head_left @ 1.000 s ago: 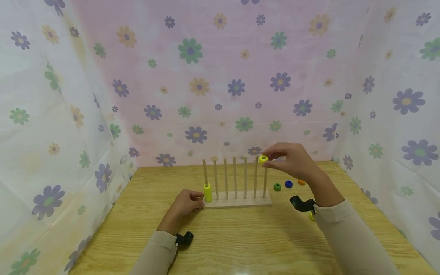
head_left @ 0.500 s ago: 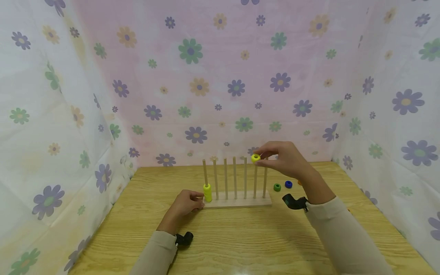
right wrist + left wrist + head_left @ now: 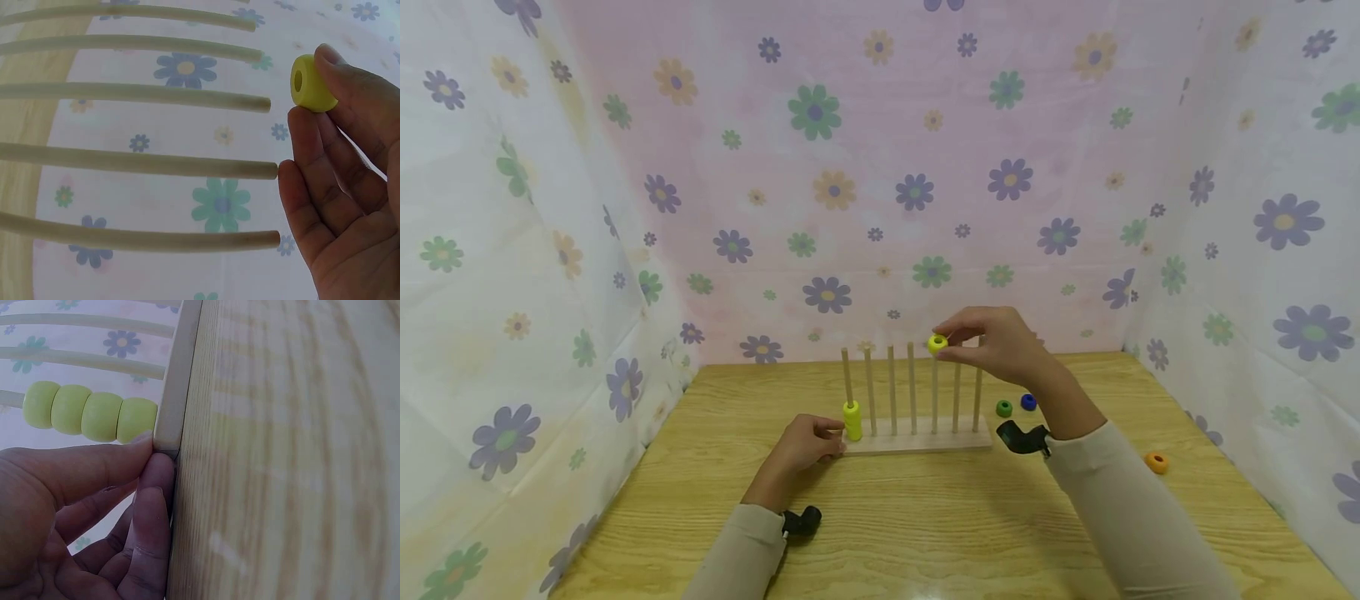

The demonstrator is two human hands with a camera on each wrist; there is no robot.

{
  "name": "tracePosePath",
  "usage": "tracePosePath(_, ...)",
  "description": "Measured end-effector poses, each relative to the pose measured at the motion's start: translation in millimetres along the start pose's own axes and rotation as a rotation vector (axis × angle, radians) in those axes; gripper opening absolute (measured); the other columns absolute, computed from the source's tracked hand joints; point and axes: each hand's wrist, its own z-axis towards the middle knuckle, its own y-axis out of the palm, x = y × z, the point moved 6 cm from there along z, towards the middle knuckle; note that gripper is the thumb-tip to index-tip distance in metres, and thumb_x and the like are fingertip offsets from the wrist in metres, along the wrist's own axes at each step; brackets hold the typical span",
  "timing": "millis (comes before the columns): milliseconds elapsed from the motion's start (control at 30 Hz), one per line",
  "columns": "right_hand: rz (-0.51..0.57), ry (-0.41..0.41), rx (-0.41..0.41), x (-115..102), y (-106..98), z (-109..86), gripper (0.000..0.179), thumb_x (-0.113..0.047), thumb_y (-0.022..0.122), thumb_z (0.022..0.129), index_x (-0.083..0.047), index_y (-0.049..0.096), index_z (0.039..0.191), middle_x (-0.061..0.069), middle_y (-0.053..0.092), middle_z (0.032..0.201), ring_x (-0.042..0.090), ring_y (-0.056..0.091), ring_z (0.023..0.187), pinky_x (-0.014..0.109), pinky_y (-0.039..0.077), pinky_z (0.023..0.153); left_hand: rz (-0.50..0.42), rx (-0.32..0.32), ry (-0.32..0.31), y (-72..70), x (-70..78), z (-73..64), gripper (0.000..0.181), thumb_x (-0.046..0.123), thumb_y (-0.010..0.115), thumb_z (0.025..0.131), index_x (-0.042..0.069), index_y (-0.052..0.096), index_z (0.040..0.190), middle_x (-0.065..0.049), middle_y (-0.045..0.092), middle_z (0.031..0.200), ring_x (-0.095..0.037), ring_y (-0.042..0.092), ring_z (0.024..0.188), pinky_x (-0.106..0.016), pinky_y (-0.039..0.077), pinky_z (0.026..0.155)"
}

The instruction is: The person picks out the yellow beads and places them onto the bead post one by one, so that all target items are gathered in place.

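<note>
Flowered backdrop (image 3: 865, 150), wood-grain table (image 3: 925, 533), held yellow bead (image 3: 314, 92)

A yellow bead (image 3: 937, 344), rounded with a hole through it, is pinched in the right hand (image 3: 1000, 346), its hole facing the peg tips and the bead apart from them; in the head view it lines up with the fifth peg (image 3: 935, 396) from the left. The pale wooden rack (image 3: 917, 443) stands upright on its flat base, with seven pegs. Four yellow beads (image 3: 90, 414) are stacked on the leftmost peg (image 3: 847, 375). The left hand (image 3: 805, 443) grips the base's left end, its thumb perhaps touching the lowest bead.
</note>
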Motion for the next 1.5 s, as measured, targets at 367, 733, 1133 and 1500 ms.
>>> tracePosePath(367, 0.053, 0.022, -0.016, -4.8, 13.1, 12.3, 0.033, -0.031, 0.085, 0.088, -0.02, 0.079, 0.118, -0.009, 0.076, 0.11, 0.006, 0.072, 0.094, 0.038, 0.062, 0.082, 0.002, 0.01, -0.008, -0.1, 0.6, -0.2, 0.04, 0.008, 0.077, 0.092, 0.001, 0.071, 0.131, -0.01, 0.075, 0.102, -0.017, 0.073, 0.081, -0.035, 0.063, 0.073)
tracePosePath(733, 0.083, 0.021, -0.007, -12.0, 25.5, 24.7, 0.028, -0.026, 0.086, 0.087, -0.019, 0.08, 0.113, -0.007, 0.077, 0.103, 0.008, 0.073, 0.09, 0.043, 0.063, 0.084, -0.001, 0.005, -0.012, -0.7, 0.2, -0.4, 0.04, 0.007, 0.076, 0.093, 0.001, 0.07, 0.133, -0.011, 0.075, 0.105, -0.018, 0.075, 0.083, -0.035, 0.064, 0.074)
tracePosePath(1133, 0.076, 0.052, -0.04, -14.6, 40.3, 37.6, 0.029, -0.026, 0.085, 0.088, -0.02, 0.08, 0.115, -0.006, 0.077, 0.109, 0.009, 0.074, 0.095, 0.042, 0.062, 0.088, 0.004, 0.013, -0.011, -1.2, -4.5, 3.0, 0.04, 0.008, 0.077, 0.092, 0.002, 0.071, 0.132, -0.009, 0.075, 0.102, -0.015, 0.072, 0.079, -0.032, 0.062, 0.071)
tracePosePath(1500, 0.119, 0.042, -0.032, -22.3, 50.1, 49.9, 0.028, -0.025, 0.084, 0.088, -0.019, 0.08, 0.115, -0.005, 0.076, 0.107, 0.009, 0.074, 0.096, 0.038, 0.063, 0.087, 0.003, 0.011, -0.011, 0.2, -1.9, 1.8, 0.04, 0.008, 0.077, 0.092, 0.003, 0.071, 0.131, -0.008, 0.075, 0.102, -0.015, 0.071, 0.079, -0.032, 0.062, 0.071)
